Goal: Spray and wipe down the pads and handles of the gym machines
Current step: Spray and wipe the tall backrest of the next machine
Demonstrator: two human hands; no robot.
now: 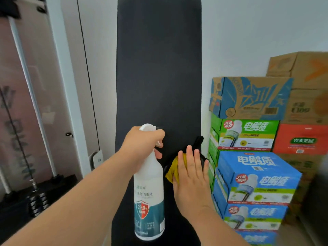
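Left hand (142, 148) grips bottle (149, 192) (nozzle toward pad (158, 68)).

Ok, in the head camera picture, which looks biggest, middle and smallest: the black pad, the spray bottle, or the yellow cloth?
1. black pad
2. spray bottle, though it sits nearer the camera, so it looks bigger than it is
3. yellow cloth, mostly hidden under the right hand
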